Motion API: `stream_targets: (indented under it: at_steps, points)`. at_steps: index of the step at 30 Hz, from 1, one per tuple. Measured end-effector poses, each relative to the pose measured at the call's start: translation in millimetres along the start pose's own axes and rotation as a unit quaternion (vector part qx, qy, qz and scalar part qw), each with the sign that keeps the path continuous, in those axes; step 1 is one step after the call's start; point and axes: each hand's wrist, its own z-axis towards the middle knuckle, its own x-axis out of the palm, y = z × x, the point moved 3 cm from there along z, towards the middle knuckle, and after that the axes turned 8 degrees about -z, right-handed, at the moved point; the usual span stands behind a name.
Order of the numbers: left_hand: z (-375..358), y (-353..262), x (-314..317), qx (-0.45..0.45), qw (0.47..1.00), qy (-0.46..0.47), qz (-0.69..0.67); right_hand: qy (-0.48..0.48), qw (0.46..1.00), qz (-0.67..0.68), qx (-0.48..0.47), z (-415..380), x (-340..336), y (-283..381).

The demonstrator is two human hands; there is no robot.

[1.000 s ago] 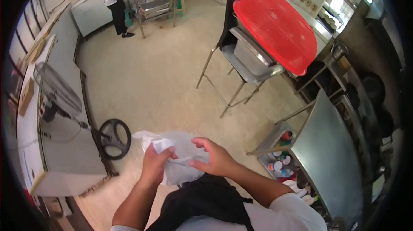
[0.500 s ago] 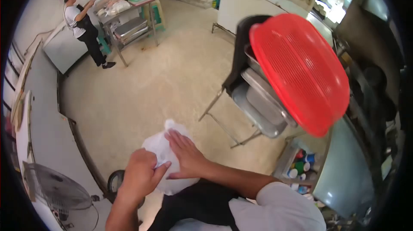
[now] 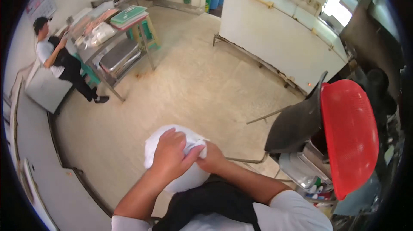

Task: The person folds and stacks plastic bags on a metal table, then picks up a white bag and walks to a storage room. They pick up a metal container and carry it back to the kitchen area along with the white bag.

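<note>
Head view: left hand [image 3: 170, 153] clamped over white plastic bag [image 3: 152, 149], fingers curled tight on it; right hand [image 3: 211, 158] mostly hidden underneath — finger state impossible to tell; bag held at chest, red basket [image 3: 349, 136] well apart.

Both hands [image 3: 189, 155] now bunch the white bag [image 3: 172, 162] tighter
</note>
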Motion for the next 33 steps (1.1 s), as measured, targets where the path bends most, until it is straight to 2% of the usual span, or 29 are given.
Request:
stream_targets:
  at_steps: [2,3,4,5,6,8,9,11,12,14,18,20,21,23,25,27,29,33]
  points:
    - [54,12,-20,0.077,0.994,-0.067,0.028,-0.053,0.998,0.001,0.04,37,-29,-20]
    - [78,26,-27,0.088,0.993,-0.068,0.028,-0.056,0.998,0.005,0.037,56,-41,-33]
    - [101,44,-35,0.09,0.993,-0.07,0.034,-0.078,0.992,0.046,0.082,75,-53,-51]
    - [126,62,-41,0.081,0.992,-0.094,-0.024,-0.1,0.984,0.083,0.123,94,-66,-72]
    - [150,78,-42,0.074,0.987,-0.118,-0.084,-0.148,0.981,0.082,0.093,112,-78,-94]
    - [187,134,-39,-0.011,0.997,-0.059,-0.04,-0.225,0.973,0.021,0.056,151,-112,-117]
    - [204,163,-36,-0.058,0.997,-0.043,-0.025,-0.23,0.972,0.019,0.054,176,-131,-136]
    - [225,225,-32,-0.155,0.988,0.007,-0.001,-0.245,0.961,0.061,0.114,221,-155,-171]
    - [238,239,-37,-0.153,0.988,0.014,0.001,-0.25,0.959,0.064,0.119,248,-172,-174]
    - [260,267,-34,-0.274,0.959,0.052,-0.044,-0.231,0.965,0.063,0.107,313,-222,-171]
    - [318,316,-11,-0.305,0.94,0.079,-0.131,-0.28,0.959,-0.025,0.042,442,-306,-175]
    - [363,339,1,-0.324,0.93,0.119,-0.124,-0.307,0.949,-0.06,0.05,501,-342,-192]
    - [390,354,3,-0.326,0.929,0.12,-0.128,-0.332,0.937,-0.089,0.059,530,-358,-203]
    - [450,383,5,-0.283,0.932,0.174,-0.144,-0.384,0.908,0.026,0.166,583,-391,-196]
    - [518,420,-9,-0.261,0.941,0.166,-0.134,-0.46,0.86,0.065,0.212,638,-429,-205]
    - [586,455,-16,-0.213,0.962,0.135,-0.107,-0.491,0.842,0.174,0.137,693,-476,-222]
    - [661,473,-45,-0.163,0.978,0.113,-0.058,-0.528,0.809,0.22,0.137,738,-533,-220]
    - [808,488,-94,-0.095,0.987,0.116,-0.056,-0.646,0.754,0.113,0.018,807,-669,-221]
